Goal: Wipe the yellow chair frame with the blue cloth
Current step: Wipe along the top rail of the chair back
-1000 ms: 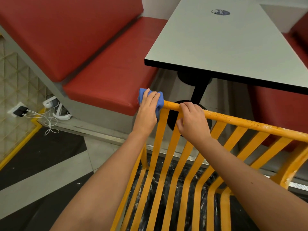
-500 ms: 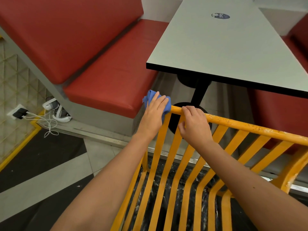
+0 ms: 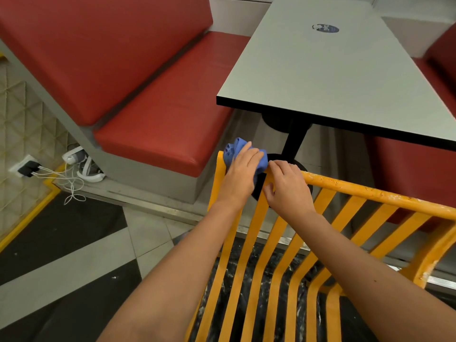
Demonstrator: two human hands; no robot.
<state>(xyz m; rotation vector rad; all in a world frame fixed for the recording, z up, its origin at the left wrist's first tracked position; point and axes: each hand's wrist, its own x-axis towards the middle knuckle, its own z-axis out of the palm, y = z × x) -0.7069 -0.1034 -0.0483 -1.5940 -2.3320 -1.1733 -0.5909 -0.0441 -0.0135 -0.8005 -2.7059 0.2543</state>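
Note:
The yellow chair frame (image 3: 370, 192) has a scuffed top rail and several slats running down toward me. My left hand (image 3: 240, 172) presses a bunched blue cloth (image 3: 234, 149) onto the left end of the top rail, at the corner. Part of the cloth shows above and to the right of the fingers; the rest is hidden under the palm. My right hand (image 3: 286, 185) grips the top rail just right of the cloth, fingers curled over it and nearly touching the left hand.
A grey table (image 3: 333, 77) with a black edge stands beyond the chair on a black pedestal (image 3: 294, 141). Red bench seats (image 3: 158, 124) flank it. A wall socket with white cables (image 3: 49, 172) sits at floor level on the left.
My left hand with the cloth has slid right along the top rail toward my right hand. The right hand keeps its grip on the rail.

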